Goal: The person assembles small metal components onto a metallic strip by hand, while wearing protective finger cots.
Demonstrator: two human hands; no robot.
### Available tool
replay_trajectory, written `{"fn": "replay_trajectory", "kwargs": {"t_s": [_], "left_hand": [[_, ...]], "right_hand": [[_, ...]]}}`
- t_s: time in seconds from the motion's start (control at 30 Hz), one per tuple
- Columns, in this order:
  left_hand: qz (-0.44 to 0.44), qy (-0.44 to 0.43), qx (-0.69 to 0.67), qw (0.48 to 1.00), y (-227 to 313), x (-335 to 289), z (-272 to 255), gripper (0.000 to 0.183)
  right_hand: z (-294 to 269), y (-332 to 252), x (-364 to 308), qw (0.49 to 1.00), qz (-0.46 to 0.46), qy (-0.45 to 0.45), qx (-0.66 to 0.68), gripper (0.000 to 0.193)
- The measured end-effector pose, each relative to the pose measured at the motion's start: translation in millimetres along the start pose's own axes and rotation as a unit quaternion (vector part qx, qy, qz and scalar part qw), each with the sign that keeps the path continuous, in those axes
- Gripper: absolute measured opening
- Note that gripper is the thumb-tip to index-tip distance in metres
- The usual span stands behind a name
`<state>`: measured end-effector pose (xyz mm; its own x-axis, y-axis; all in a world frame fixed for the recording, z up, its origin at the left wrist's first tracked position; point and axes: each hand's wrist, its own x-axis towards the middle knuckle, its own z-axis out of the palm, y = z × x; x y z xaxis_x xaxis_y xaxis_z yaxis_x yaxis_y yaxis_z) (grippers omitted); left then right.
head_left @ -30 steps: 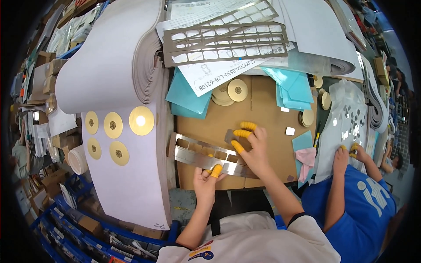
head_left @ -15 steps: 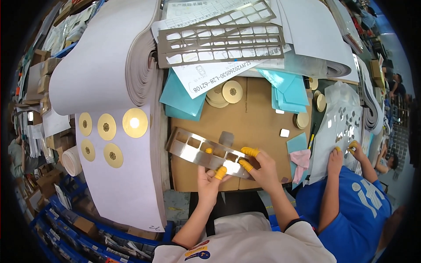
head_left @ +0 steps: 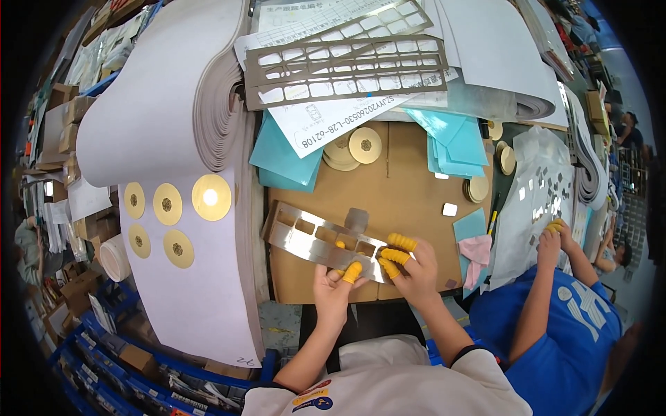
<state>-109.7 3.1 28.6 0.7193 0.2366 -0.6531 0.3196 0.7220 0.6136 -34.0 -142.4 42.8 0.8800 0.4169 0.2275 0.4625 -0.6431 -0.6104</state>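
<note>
Being clamped by left hand [head_left: 333, 287] and right hand [head_left: 416, 273], the strip [head_left: 305, 240] shows open windows [head_left: 305, 226]; one loose plate [head_left: 356, 220] lies beyond both; remainder unclear.

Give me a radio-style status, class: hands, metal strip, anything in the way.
Left hand pinching windowed metal strip. Right hand at strip's right end, grip unclear. Grey square piece by strip's far edge, not visibly blocking hands.
</note>
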Motion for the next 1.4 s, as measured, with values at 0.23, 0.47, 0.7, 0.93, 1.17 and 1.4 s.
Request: {"fn": "replay_trajectory", "kwargs": {"t_s": [0.23, 0.47, 0.7, 0.93, 1.17, 1.4], "left_hand": [[0.0, 0.006, -0.007, 1.0, -5, 0, -4, 0.047], [-0.021, 0.009, 0.01, 1.0, -9, 1, -6, 0.048], [0.012, 0.05, 0.018, 0.999, -9, 0, -20, 0.044], [0.012, 0.049, 0.0, 0.999, -25, -5, -24, 0.038], [0.014, 0.047, -0.025, 0.998, -11, -9, -15, 0.037], [-0.007, 0.029, -0.04, 0.999, -11, -8, -8, 0.044]], "right_hand": [[6, 5, -15, 0.996, 0.063, 0.003, 0.063, 0.022], [2, 6, -8, 0.967, 0.222, 0.014, 0.124, 0.019], [15, -6, 17, 0.993, 0.095, 0.015, 0.069, 0.021], [34, 1, 45, 0.992, 0.095, -0.083, -0.014, 0.023], [-21, 12, 24, 0.976, 0.134, -0.155, 0.078, 0.03], [-37, 12, 1, 0.947, 0.232, -0.198, 0.101, 0.036]]}}
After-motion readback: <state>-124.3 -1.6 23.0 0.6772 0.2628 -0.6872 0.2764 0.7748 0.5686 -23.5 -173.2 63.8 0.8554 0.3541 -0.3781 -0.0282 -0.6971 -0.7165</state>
